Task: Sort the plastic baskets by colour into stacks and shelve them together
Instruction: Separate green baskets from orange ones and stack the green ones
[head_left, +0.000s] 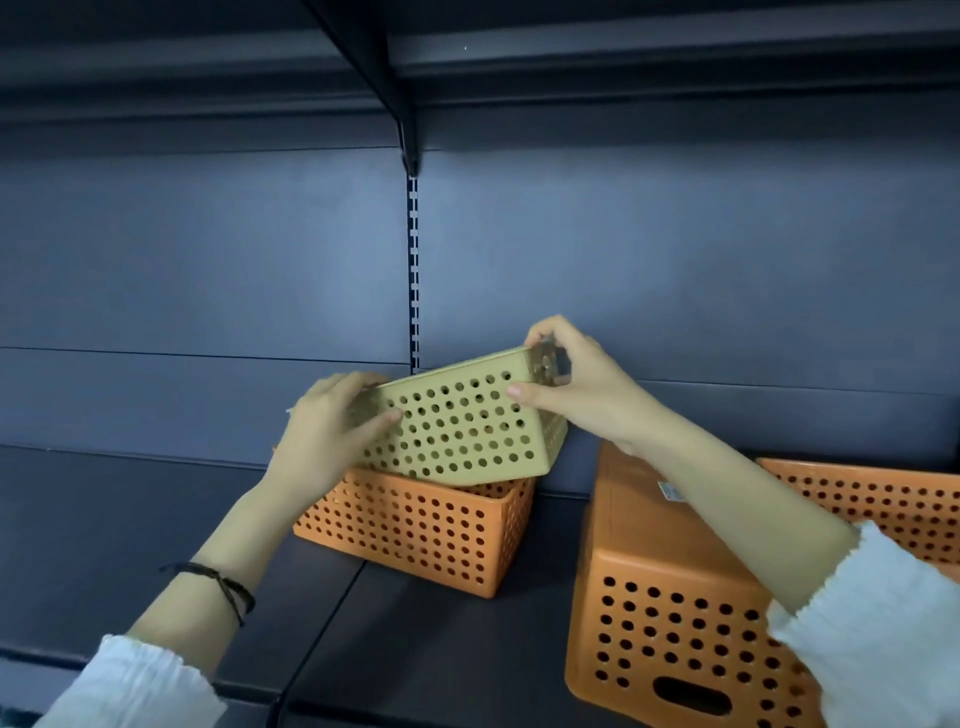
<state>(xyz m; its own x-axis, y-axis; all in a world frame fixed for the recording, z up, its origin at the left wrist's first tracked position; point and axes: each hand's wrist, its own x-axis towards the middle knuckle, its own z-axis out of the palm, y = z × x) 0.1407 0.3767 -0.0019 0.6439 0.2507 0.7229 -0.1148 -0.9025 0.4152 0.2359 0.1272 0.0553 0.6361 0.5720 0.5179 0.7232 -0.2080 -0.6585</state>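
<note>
A yellow perforated basket (462, 426) is held tilted, its underside toward me, just above an upright orange basket (415, 530) on the dark shelf. My left hand (327, 431) grips its left end and my right hand (576, 384) grips its upper right corner. A second orange basket (660, 587) lies upside down at the right, partly under my right forearm. A third orange basket (878, 499) shows at the far right edge.
The dark shelf board (130, 545) extends left of the baskets. A slotted upright (413, 270) runs up the back panel, with a bracket (408, 130) and another shelf overhead. White sleeves cover both forearms near the frame's bottom.
</note>
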